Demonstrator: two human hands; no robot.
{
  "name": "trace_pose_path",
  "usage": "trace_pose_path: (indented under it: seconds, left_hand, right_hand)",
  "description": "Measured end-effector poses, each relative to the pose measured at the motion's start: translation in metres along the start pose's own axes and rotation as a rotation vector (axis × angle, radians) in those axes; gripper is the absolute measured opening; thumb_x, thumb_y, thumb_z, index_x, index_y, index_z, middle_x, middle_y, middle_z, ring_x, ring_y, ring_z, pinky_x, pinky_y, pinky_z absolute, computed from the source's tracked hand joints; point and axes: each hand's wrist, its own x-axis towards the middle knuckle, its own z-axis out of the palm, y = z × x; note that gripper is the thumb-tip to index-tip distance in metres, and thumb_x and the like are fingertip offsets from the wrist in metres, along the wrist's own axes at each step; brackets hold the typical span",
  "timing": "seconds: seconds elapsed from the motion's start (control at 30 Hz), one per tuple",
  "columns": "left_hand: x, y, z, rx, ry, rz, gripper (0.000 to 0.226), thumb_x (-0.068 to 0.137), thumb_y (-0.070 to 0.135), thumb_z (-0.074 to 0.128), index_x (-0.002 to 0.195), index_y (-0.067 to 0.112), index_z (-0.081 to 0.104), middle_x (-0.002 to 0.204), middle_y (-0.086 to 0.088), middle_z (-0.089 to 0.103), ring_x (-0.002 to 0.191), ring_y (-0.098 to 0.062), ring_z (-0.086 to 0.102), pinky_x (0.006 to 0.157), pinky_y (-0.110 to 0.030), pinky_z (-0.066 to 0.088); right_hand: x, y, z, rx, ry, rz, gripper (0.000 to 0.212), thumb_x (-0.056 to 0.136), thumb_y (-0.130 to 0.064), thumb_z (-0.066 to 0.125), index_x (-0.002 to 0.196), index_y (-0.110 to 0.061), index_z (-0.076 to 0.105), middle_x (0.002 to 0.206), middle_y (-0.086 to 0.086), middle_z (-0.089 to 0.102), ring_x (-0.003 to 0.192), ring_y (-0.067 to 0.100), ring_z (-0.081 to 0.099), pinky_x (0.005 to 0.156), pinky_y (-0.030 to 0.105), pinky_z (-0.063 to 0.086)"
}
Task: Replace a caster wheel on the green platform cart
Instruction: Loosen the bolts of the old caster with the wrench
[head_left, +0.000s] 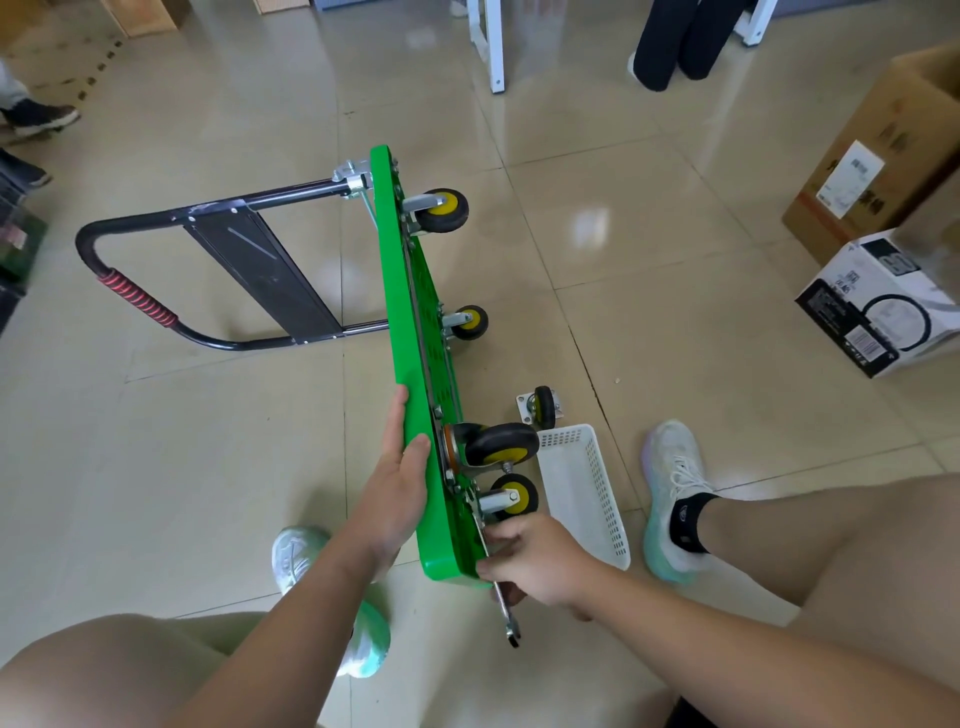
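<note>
The green platform cart (402, 322) stands on its long edge on the floor, wheels facing right, black handle (156, 312) folded out to the left. My left hand (397, 483) lies flat against the deck's top side, thumb over the edge. My right hand (524, 558) grips a metal wrench (509, 618) at the cart's near corner, just below the nearest caster (511, 496). A larger swivel caster (498, 444) sits above it. One loose caster (540, 408) with its plate lies on the floor beside the cart.
A white perforated basket (587, 493) lies right of the cart by my right shoe (672, 499). My left shoe (322, 587) is under the cart's near end. Cardboard boxes (878, 208) stand at the right. White table legs (485, 44) and other people's feet are farther off.
</note>
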Motion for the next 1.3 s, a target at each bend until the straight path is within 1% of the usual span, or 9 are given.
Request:
trace_pose_path:
  seconds: [0.27, 0.43, 0.67, 0.83, 0.93, 1.03, 1.13, 1.2, 1.3]
  left_hand:
    - [-0.001, 0.002, 0.0, 0.01, 0.005, -0.026, 0.057, 0.111, 0.036, 0.03, 0.148, 0.074, 0.011, 0.156, 0.016, 0.042, 0.136, -0.014, 0.05, 0.12, -0.047, 0.038]
    - [0.0, 0.003, 0.001, 0.026, 0.003, -0.026, 0.058, 0.112, 0.033, 0.028, 0.15, 0.072, 0.01, 0.155, 0.018, 0.04, 0.137, -0.014, 0.049, 0.121, -0.046, 0.036]
    - [0.003, -0.003, -0.001, 0.009, -0.005, -0.007, 0.057, 0.111, 0.035, 0.029, 0.146, 0.077, 0.01, 0.16, 0.015, 0.038, 0.141, -0.018, 0.047, 0.121, -0.048, 0.036]
    - [0.002, 0.0, 0.0, 0.021, -0.01, -0.016, 0.058, 0.113, 0.032, 0.027, 0.15, 0.072, 0.008, 0.159, 0.015, 0.039, 0.139, -0.014, 0.048, 0.121, -0.044, 0.035]
    - [0.002, -0.001, 0.0, 0.027, -0.004, -0.006, 0.057, 0.113, 0.033, 0.027, 0.149, 0.072, 0.008, 0.16, 0.015, 0.038, 0.141, -0.015, 0.046, 0.123, -0.045, 0.034]
    - [0.002, -0.001, -0.001, 0.02, -0.012, -0.017, 0.056, 0.113, 0.035, 0.028, 0.148, 0.074, 0.008, 0.158, 0.014, 0.04, 0.135, -0.015, 0.051, 0.119, -0.048, 0.039]
    - [0.002, 0.001, 0.0, 0.001, -0.014, -0.028, 0.057, 0.113, 0.034, 0.028, 0.148, 0.074, 0.008, 0.155, 0.015, 0.04, 0.131, -0.012, 0.054, 0.116, -0.048, 0.042]
    - [0.003, 0.0, 0.001, -0.012, -0.004, -0.015, 0.057, 0.111, 0.037, 0.03, 0.142, 0.08, 0.01, 0.157, 0.015, 0.04, 0.134, -0.015, 0.053, 0.117, -0.049, 0.041]
    - [0.004, -0.003, 0.0, -0.019, 0.008, -0.009, 0.056, 0.104, 0.044, 0.033, 0.133, 0.087, 0.012, 0.159, 0.014, 0.039, 0.138, -0.019, 0.051, 0.118, -0.051, 0.039]
  right_hand:
    - [-0.008, -0.03, 0.0, 0.344, -0.097, 0.125, 0.022, 0.091, -0.006, 0.069, 0.111, 0.003, 0.067, 0.077, 0.008, 0.07, 0.063, 0.021, 0.069, 0.058, 0.029, 0.055]
    - [-0.005, -0.044, -0.008, 0.424, -0.152, 0.14, 0.012, 0.093, -0.009, 0.067, 0.1, -0.001, 0.064, 0.072, 0.007, 0.068, 0.064, 0.021, 0.067, 0.058, 0.028, 0.053]
    - [-0.004, -0.048, -0.006, 0.364, -0.166, 0.19, 0.018, 0.094, -0.008, 0.066, 0.108, 0.003, 0.063, 0.072, 0.008, 0.065, 0.055, 0.018, 0.065, 0.054, 0.027, 0.054]
    - [-0.004, -0.052, -0.005, 0.489, -0.182, 0.215, 0.009, 0.096, -0.013, 0.063, 0.096, -0.004, 0.064, 0.068, 0.004, 0.066, 0.056, 0.014, 0.064, 0.05, 0.022, 0.05]
    - [0.003, -0.043, -0.001, 0.359, -0.127, 0.199, 0.021, 0.093, -0.01, 0.066, 0.111, 0.002, 0.064, 0.072, 0.007, 0.067, 0.057, 0.019, 0.064, 0.052, 0.025, 0.05]
    - [0.007, -0.027, -0.002, 0.166, -0.06, 0.169, 0.031, 0.09, -0.007, 0.068, 0.121, -0.007, 0.066, 0.085, 0.009, 0.073, 0.06, 0.019, 0.069, 0.054, 0.025, 0.052]
    - [0.018, -0.007, 0.0, -0.016, 0.029, 0.073, 0.045, 0.088, -0.008, 0.071, 0.132, -0.016, 0.064, 0.108, 0.005, 0.074, 0.083, 0.018, 0.073, 0.074, 0.026, 0.059]
    - [0.028, 0.001, 0.001, -0.058, 0.065, 0.027, 0.041, 0.09, -0.005, 0.069, 0.129, -0.016, 0.067, 0.117, 0.0, 0.071, 0.1, 0.016, 0.068, 0.088, 0.023, 0.054]
    - [0.039, 0.002, 0.001, 0.043, 0.098, 0.007, 0.033, 0.092, 0.005, 0.059, 0.107, -0.02, 0.074, 0.104, -0.001, 0.068, 0.094, 0.014, 0.062, 0.083, 0.018, 0.049]
